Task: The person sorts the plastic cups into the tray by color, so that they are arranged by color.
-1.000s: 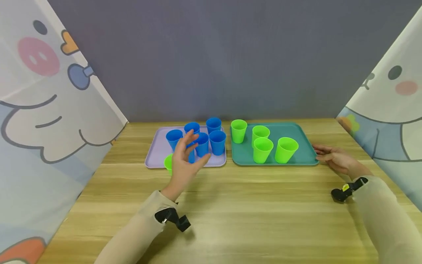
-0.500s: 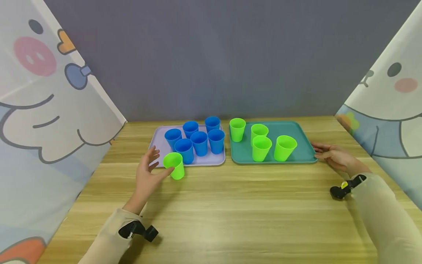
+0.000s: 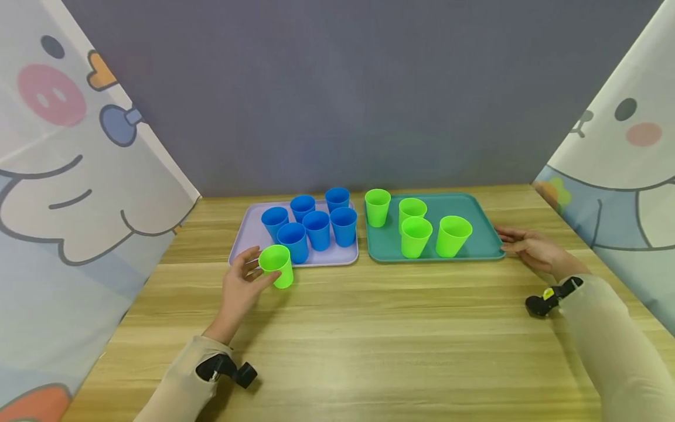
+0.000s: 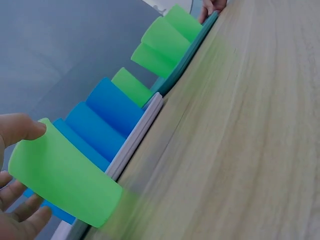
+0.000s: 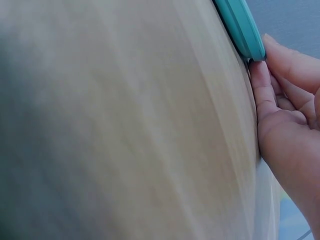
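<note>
My left hand [image 3: 242, 290] holds a bright green cup [image 4: 65, 175] at its left side, thumb near the rim and fingers on the far side. Whether the cup's base touches the table cannot be made out. Just behind it, the lavender tray [image 3: 239, 249] carries several upright blue cups [image 3: 293, 243]. Over on the right, my right hand [image 3: 538, 252] pinches the right edge of the teal tray [image 3: 482, 237]; in the right wrist view, fingers [image 5: 261, 80] reach under its rim [image 5: 247, 35]. Several green cups [image 3: 452, 237] stand upright on that tray.
Both trays lie side by side on a wood-grain table [image 3: 395, 340], close to a grey back wall [image 3: 337, 94]. Printed cartoon panels [image 3: 79, 164] flank the table on both sides.
My left hand has moved left from in front of the blue cups to the green cup by the lavender tray, and its fingers have closed on it. The right hand stays at the teal tray.
</note>
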`<act>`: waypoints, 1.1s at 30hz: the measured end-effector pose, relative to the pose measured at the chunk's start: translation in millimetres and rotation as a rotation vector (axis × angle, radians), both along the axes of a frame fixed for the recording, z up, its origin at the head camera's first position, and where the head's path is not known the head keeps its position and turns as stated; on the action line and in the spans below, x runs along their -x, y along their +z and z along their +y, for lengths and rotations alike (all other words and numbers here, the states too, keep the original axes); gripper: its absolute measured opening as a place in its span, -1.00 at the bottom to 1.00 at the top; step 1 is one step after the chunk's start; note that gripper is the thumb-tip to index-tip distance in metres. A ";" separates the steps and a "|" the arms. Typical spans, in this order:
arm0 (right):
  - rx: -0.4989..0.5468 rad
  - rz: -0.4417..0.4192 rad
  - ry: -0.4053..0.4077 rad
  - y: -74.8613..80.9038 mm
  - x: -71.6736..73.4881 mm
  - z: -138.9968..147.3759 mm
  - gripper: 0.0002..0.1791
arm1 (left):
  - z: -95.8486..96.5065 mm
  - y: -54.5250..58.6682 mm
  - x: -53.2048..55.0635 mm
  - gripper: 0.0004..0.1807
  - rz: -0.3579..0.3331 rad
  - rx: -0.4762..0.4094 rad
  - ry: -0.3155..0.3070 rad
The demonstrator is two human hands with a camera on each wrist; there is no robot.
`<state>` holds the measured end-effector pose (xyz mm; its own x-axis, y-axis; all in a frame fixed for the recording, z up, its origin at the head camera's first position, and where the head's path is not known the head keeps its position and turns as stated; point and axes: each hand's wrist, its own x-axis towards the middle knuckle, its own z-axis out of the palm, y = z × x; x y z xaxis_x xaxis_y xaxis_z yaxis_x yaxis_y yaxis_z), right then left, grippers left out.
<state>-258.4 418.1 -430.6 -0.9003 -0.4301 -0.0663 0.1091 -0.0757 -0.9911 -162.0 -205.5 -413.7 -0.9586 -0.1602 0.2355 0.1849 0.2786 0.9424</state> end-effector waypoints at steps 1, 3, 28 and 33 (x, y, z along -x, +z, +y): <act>-0.009 0.003 -0.003 0.4 0.1 0.1 -0.40 | -0.5 -0.9 1.2 -0.26 -0.014 -0.006 -0.005; -0.022 0.004 -0.007 1.0 0.4 0.1 -0.41 | -1.3 -2.2 2.5 -0.24 -0.051 -0.017 -0.021; 0.042 -0.008 0.001 1.7 -0.3 -0.3 -0.38 | 18.7 -2.7 2.9 -0.35 -0.057 -0.100 -0.114; 0.025 -0.009 -0.005 2.3 0.3 -1.7 -0.39 | 35.4 -4.6 7.4 -0.34 -0.027 -0.099 -0.168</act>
<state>-258.6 416.4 -428.3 -0.9017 -0.4276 -0.0631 0.1173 -0.1014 -0.9879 -169.4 -170.1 -418.3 -0.9796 -0.0186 0.2000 0.1950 0.1518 0.9690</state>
